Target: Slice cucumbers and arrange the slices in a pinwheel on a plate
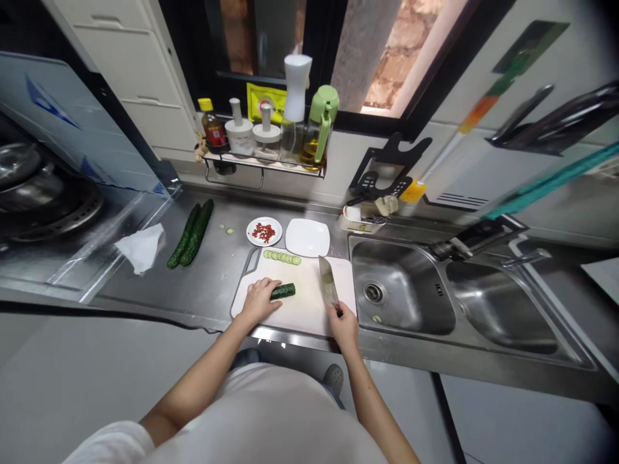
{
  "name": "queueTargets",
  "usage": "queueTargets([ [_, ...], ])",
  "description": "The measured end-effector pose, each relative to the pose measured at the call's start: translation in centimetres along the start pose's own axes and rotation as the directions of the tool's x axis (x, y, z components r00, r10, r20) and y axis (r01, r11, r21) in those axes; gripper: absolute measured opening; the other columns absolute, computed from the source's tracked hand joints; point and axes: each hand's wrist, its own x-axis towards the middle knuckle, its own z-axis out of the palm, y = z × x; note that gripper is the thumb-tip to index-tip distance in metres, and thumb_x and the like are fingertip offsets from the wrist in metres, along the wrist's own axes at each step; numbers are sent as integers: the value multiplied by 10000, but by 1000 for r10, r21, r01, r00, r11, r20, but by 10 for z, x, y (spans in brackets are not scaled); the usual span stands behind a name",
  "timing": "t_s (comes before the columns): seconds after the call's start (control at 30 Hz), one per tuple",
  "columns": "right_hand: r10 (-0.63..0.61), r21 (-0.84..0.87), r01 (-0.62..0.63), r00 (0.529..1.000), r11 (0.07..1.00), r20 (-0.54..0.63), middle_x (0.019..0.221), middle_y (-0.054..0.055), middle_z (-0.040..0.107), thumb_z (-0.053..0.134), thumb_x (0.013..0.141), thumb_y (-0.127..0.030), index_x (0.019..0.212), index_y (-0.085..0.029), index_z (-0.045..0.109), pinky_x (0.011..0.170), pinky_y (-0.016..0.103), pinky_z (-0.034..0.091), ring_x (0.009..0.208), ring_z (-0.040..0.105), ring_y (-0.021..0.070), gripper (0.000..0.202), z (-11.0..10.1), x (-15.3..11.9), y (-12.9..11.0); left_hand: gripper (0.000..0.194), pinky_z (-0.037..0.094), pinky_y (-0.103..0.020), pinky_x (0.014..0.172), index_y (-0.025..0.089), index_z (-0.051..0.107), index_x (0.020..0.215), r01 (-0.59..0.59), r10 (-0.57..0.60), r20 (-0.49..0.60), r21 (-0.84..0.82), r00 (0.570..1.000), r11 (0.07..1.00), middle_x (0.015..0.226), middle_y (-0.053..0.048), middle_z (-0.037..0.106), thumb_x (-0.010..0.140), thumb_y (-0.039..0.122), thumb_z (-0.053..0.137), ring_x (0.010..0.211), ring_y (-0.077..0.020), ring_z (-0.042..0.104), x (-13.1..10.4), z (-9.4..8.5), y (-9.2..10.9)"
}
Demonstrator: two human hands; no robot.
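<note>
On a white cutting board [304, 309] lies a short piece of dark green cucumber [284, 291]. My left hand [260, 300] is closed over its left end, fingers and thumb on either side. My right hand [343, 325] grips the handle of a kitchen knife [328, 282] near the board's right edge. The blade points away from me, apart from the cucumber piece. A row of overlapping cucumber slices [282, 257] lies along the board's far edge.
Behind the board stand a plate of chopped red pieces [264, 232] and a white square plate [307, 237]. Two whole cucumbers [191, 233] and a crumpled white tissue [141, 248] lie left. A double sink [403, 283] is at right. Bottles stand on a wall rack [264, 161].
</note>
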Motion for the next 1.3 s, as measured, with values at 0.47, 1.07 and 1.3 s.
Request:
queueTargets([
  [0.47,29,-124,-20,997,992,71,898,66,707,459,893,-379,939,-190,681,636,241,334,754,582,183,295,-3,-1,-4,408,425,-345,937,270,622,1174,26,-44,-157,-117,987,993,1117,-48,627,767,238,630,1072,-237,565,3,2,-17],
  [1.07,76,-400,-6,984,916,161,881,71,671,404,979,-334,1087,-179,569,607,249,246,757,574,170,250,-10,1,-15,399,461,-347,843,242,601,1096,519,-594,-444,-292,670,804,1039,-69,604,718,341,687,983,-252,604,21,-17,-87],
  [1.3,71,-402,1,984,916,165,871,66,666,407,981,-332,1059,-189,569,606,249,241,746,566,161,230,-11,0,-18,407,453,-365,865,252,595,1116,572,-640,-410,-291,650,767,1074,-77,603,743,389,680,1022,-261,601,36,-18,-93],
])
